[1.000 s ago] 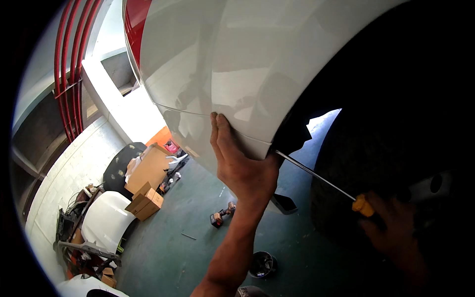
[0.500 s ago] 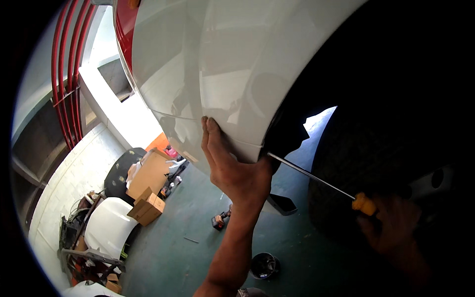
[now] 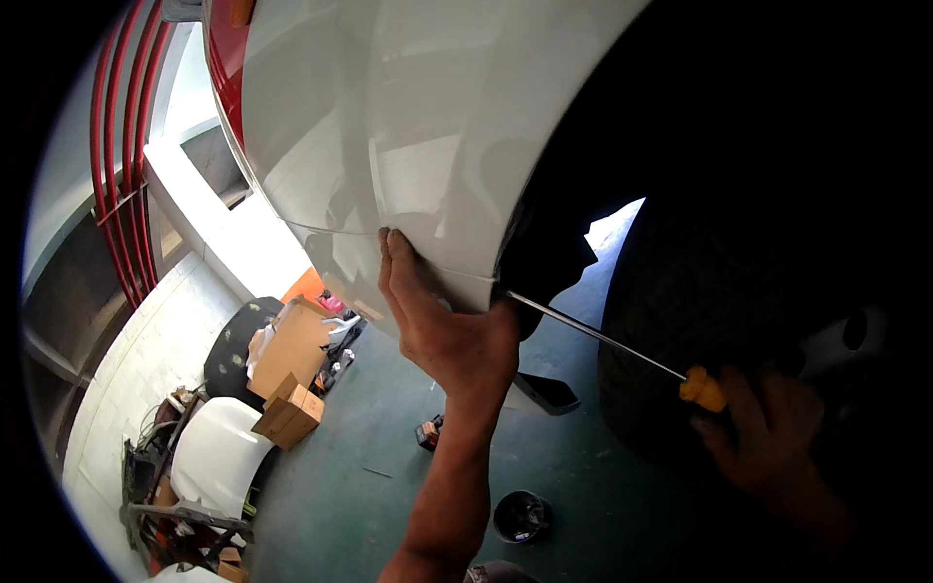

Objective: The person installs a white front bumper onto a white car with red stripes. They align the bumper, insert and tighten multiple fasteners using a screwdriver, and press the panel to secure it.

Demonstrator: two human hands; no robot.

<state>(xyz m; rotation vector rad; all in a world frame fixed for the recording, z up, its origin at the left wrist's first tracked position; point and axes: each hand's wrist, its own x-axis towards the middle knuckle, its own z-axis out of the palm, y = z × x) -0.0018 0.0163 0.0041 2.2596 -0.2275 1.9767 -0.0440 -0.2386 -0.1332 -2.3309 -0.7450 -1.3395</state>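
Observation:
A white car bumper (image 3: 330, 272) meets the white fender panel (image 3: 389, 126) along a thin seam that ends at the dark wheel arch. My left hand (image 3: 442, 335) grips the bumper's corner by that arch, fingers pressed together on its outer face; the thumb is partly hidden at the edge. My right hand (image 3: 773, 428), dim in shadow beside the tyre (image 3: 632, 389), is closed around the yellow handle of a screwdriver (image 3: 603, 336). Its long metal shaft points left, and the tip is at the arch edge just below the seam, close to my left thumb.
On the green floor (image 3: 360, 525) are a black round container (image 3: 521, 516) and a cordless power tool (image 3: 428, 432), partly behind my left forearm. Cardboard boxes (image 3: 290, 413), a white body panel (image 3: 219, 452) and loose parts line the left wall. Red pipes (image 3: 121, 146) run up that wall.
The view has shifted slightly, so the car and both hands appear a little further left. My left hand stays on the bumper corner, and the screwdriver tip remains at the arch edge.

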